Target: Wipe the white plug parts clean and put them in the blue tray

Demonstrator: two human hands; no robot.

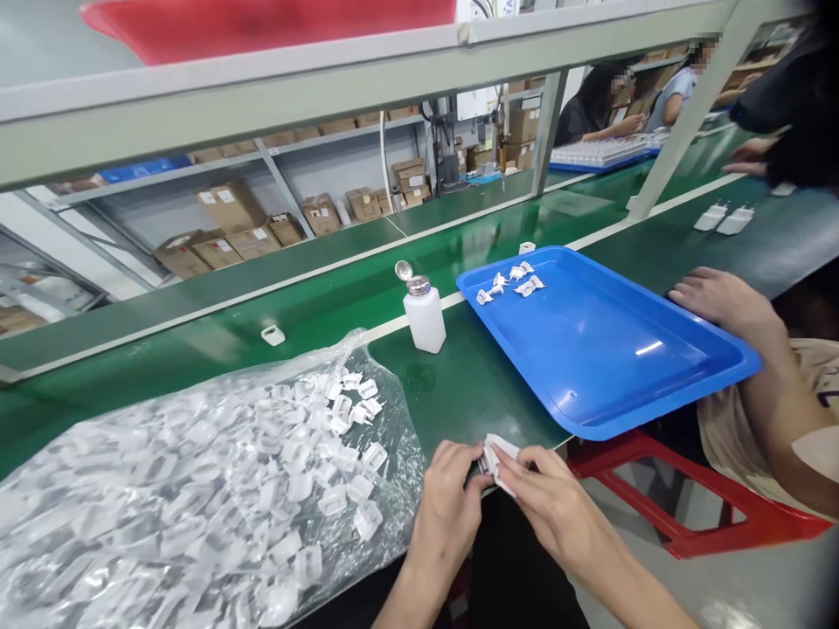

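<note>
Between my two hands, at the table's near edge, is a small white plastic part, partly covered by my fingers. My left hand pinches its left side with thumb and fingertips. Across its right side lie the closed fingers of my right hand. To the left, a clear plastic bag holds a heap of many similar white pieces. A blue tray sits to the right, with several small white pieces in its far left corner.
A white dispenser bottle with its metal lid flipped up stands behind my hands. One loose white piece lies beyond the bag. At right, a co-worker's arm rests beside the tray, above a red stool. A shelf beam crosses overhead.
</note>
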